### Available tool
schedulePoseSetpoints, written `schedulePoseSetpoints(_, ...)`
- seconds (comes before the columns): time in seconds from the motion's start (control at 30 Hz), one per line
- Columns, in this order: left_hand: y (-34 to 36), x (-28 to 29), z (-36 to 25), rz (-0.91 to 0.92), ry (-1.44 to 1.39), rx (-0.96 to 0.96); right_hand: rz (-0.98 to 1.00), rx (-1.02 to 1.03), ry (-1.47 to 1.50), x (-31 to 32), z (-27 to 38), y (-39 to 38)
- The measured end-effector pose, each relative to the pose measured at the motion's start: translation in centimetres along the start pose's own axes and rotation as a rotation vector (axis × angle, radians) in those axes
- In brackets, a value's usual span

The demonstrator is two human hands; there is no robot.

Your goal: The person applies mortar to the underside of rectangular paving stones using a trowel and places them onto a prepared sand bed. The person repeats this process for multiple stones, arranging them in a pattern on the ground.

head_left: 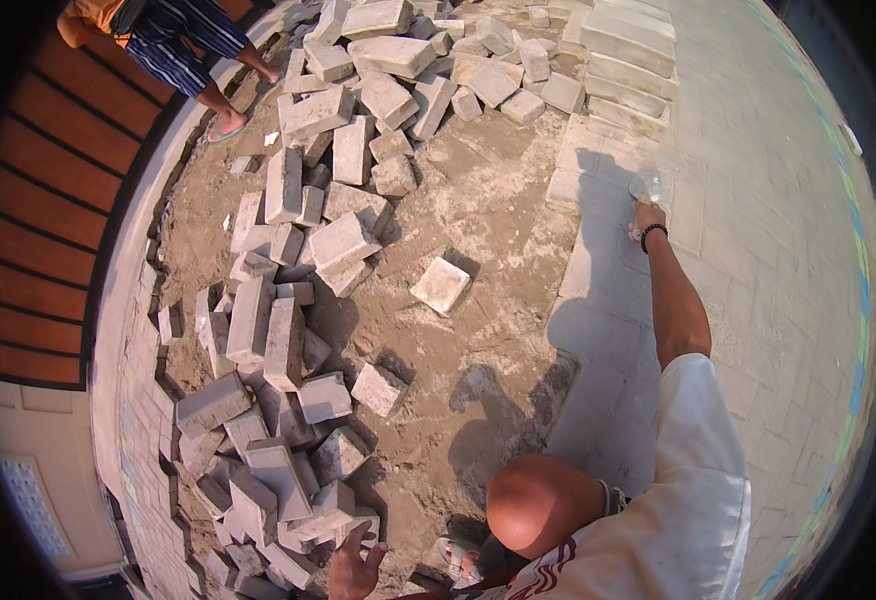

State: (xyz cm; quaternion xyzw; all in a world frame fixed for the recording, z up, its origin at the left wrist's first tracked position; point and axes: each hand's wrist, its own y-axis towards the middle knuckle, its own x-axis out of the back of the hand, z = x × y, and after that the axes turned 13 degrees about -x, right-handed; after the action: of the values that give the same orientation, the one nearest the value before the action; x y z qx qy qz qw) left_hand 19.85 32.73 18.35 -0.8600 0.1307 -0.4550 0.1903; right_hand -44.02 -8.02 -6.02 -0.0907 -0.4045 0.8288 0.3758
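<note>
My right hand [646, 217] reaches up over the laid pavers [598, 280] at the right, its fingers closed on a clear plastic object [649, 184] too small to make out exactly. My left hand [356, 565] is at the lower edge beside the heaped concrete pavers [275, 468], fingers apart and slightly bent; whether it touches the paver above it is unclear. A loose paver [442, 286] lies alone on the bare sandy ground [478, 390]. My bent knee [538, 500] shows at the bottom, with a sandalled foot [463, 560] partly hidden beside it.
Another person's legs [223, 110] stand in sandals at the top left, near the curb and orange slatted panels [48, 200]. More loose pavers [388, 55] are piled at the back. A row of pavers [628, 40] edges the paved surface [768, 300] that runs along the right.
</note>
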Motion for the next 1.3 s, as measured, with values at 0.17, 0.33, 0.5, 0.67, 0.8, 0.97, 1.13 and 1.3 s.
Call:
schedulePoseSetpoints(0.17,1.6,0.0,-1.1,0.036,-0.048,0.053,-0.006,0.194,-0.5,-5.2,0.3,-2.2)
schedulePoseSetpoints(0.33,1.4,0.0,-0.1,-0.031,-0.123,-0.027,0.062,0.212,-0.301,-2.8,-0.2,-0.5)
schedulePoseSetpoints(0.5,2.6,0.0,-1.0,0.02,-0.059,0.013,0.109,0.187,-0.217,-6.1,0.0,-0.1)
schedulePoseSetpoints(0.67,1.1,0.6,-1.1,-0.05,0.024,-0.038,0.018,0.147,-0.125,-10.4,-0.9,-1.2)
schedulePoseSetpoints(0.8,1.0,1.1,-2.1,-0.057,-0.015,0.035,0.07,0.175,-0.268,-9.1,0.1,2.3)
schedulePoseSetpoints(0.97,0.7,2.4,-2.9,0.058,0.077,0.245,0.52,0.269,-0.953,-14.2,-1.6,-3.6)
schedulePoseSetpoints(1.13,0.0,4.7,-1.3,-0.172,-0.015,0.017,-0.053,0.597,-0.449,-7.0,-1.3,2.8)
schedulePoseSetpoints(1.3,-7.5,7.9,0.0,-0.314,0.044,0.316,0.253,0.246,-0.626,-7.7,-3.8,-5.4)
